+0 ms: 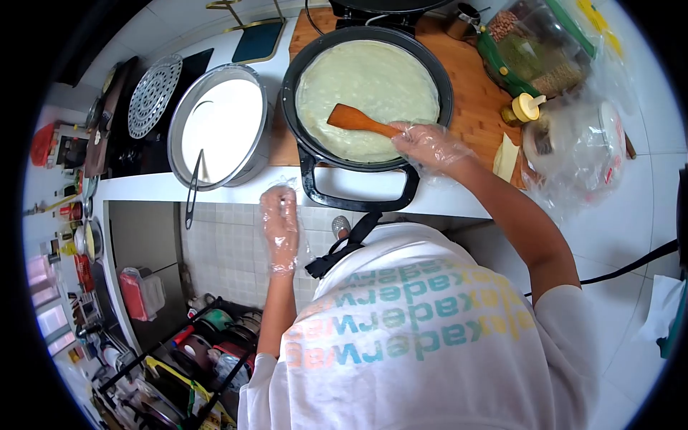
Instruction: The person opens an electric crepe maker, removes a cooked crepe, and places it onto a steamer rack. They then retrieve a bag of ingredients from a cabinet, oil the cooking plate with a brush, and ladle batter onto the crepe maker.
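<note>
1. One wooden spatula [351, 118] is held in the gloved right hand [428, 145], its grip narrow around the handle, the blade above a thin pancake [365, 75] in a round black pan [289, 107] near the table's front edge.
2. The gloved left hand [280, 218] is beyond that edge, fingers curled; its grip is unclear.
3. A pressed-in blade could tear the pancake; a bump to the overhanging ladle [190, 204] could spill white liquid [226, 118].
4. White table [287, 175], wooden board [469, 107] under the pan; tiled floor [229, 247], dish rack [208, 408] below left.
</note>
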`<state>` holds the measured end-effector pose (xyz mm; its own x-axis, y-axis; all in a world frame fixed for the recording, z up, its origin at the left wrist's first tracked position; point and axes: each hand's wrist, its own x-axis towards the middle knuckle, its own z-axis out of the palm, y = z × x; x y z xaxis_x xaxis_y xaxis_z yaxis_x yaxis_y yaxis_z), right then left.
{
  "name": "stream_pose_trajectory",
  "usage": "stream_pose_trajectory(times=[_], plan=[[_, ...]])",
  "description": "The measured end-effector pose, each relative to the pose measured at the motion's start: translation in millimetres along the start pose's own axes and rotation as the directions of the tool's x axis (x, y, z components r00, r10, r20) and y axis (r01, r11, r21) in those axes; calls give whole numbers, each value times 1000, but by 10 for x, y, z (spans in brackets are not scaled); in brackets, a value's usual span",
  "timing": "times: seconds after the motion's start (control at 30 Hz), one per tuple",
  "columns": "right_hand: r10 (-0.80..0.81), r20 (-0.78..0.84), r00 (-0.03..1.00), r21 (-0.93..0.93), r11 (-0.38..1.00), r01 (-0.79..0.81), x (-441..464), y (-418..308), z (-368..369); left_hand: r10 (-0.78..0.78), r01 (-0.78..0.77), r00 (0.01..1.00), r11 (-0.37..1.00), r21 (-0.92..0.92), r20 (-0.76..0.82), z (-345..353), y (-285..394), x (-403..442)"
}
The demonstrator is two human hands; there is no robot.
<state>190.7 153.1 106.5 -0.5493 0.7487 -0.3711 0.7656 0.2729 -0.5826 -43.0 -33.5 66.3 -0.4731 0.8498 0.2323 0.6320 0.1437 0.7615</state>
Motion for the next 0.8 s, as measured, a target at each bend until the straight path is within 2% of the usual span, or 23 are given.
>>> stream_pose_trajectory(times=[0.03,0.13,0.23,0.33,0.37,0.47,0.53,0.57,0.67,0.7,0.8], plan=[[-38,-38,999,-91,995,34,15,-9,3,21,-20,1000,1000,-23,10,24,-50,-8],[108,102,989,68,991,-116,-246,-404,-199,14,-15,1000,999,-47,-9,21,31,-28],[54,122,991,-229,973,-25,-126,-275,31,-8,7,1000,998,-66,-15,70,-58,-37],[37,129,991,-117,993,-22,-90,-286,20,-34,33,999,997,-73,-8,81,-73,-17],[-4,76,997,-112,994,12,-91,-265,34,-40,40,999,996,-76,-3,83,-44,-10],[24,-58,998,-33,999,-25,-133,-201,-27,-38,40,999,996,-75,28,122,-42,-7],[14,-72,997,-48,999,-18,-131,-65,-77,-23,26,998,998,-59,58,168,-68,8],[13,-82,997,-51,999,-18,-157,-33,-113,-84,89,989,995,-40,125,178,-76,20],[23,-318,948,236,970,56,-389,49,-244,-124,133,984,989,-64,132,260,-71,11],[66,-479,876,284,955,84,-362,242,-203,-183,201,969,974,-101,164,284,-52,10],[362,-560,745,520,854,-24,-496,645,-264,-345,379,919,906,-189,193,398,-88,-7]])
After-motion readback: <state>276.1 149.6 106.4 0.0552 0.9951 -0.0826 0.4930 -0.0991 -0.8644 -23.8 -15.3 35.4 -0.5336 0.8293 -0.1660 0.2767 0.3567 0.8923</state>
